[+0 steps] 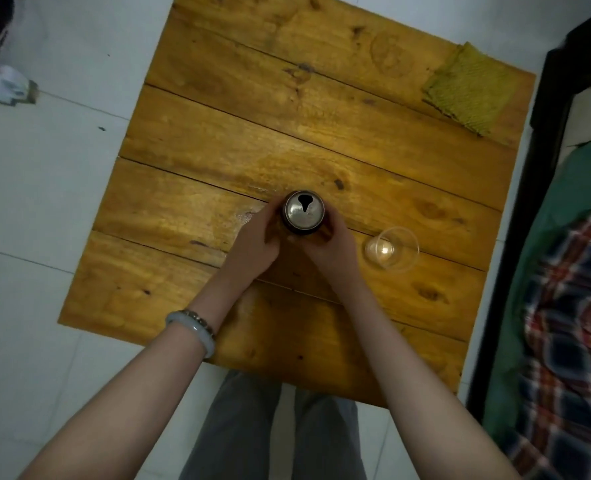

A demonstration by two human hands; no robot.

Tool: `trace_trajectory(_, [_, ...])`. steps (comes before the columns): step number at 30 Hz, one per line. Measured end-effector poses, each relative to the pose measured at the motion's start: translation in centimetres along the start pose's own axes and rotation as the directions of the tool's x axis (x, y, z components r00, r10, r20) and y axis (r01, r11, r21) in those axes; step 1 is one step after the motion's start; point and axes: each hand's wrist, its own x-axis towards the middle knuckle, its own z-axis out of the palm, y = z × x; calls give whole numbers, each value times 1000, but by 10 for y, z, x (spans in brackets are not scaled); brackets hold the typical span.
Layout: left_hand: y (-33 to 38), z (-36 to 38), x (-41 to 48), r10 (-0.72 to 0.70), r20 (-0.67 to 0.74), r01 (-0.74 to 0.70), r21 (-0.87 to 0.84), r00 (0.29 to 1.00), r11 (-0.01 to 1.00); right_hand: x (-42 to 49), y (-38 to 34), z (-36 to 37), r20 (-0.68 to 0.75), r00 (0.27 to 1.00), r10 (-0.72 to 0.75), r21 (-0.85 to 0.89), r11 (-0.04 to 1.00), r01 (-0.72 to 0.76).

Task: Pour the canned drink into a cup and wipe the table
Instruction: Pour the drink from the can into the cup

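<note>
The left hand [252, 244] and right hand [328, 249] grip the open can [304, 211] on the plank table [218, 133].
Clear cup [391, 249] just right of the can, yellow cloth [467, 88] far beyond; white tiled floor [45, 202] around.

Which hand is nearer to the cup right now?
Right. The right hand grips the can just left of the cup, without touching the cup. The left hand holds the can's other side, farther from the cup.

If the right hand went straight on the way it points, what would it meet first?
The dark metal can, which the right hand grips; the clear round cup stands off that line.
</note>
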Motion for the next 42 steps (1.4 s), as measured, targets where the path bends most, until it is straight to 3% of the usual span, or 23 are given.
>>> trace_trajectory(9, [21, -9, -17, 90, -37, -92, -53, 995, 994, -6, -15, -20, 57, 998, -23, 72, 997, 18])
trace_trajectory(17, [64, -27, -51, 174, -134, -183, -63, 976, 981, -26, -51, -62, 217, 959, -181, 158, 976, 148])
trace_trajectory(24, [98, 5, -83, 323, -228, -328, 18, 918, 944, -54, -53, -110, 273, 916, -295, 220, 946, 239])
trace_trajectory(35, [162, 125, -117, 160, -378, -249, -199, 912, 948, -87, -22, -198, 156, 928, -337, 161, 936, 313])
trace_trajectory(42, [170, 183, -119, 59, -321, -156, -286, 945, 946, -92, 7, -231, 100, 944, -313, 48, 950, 310])
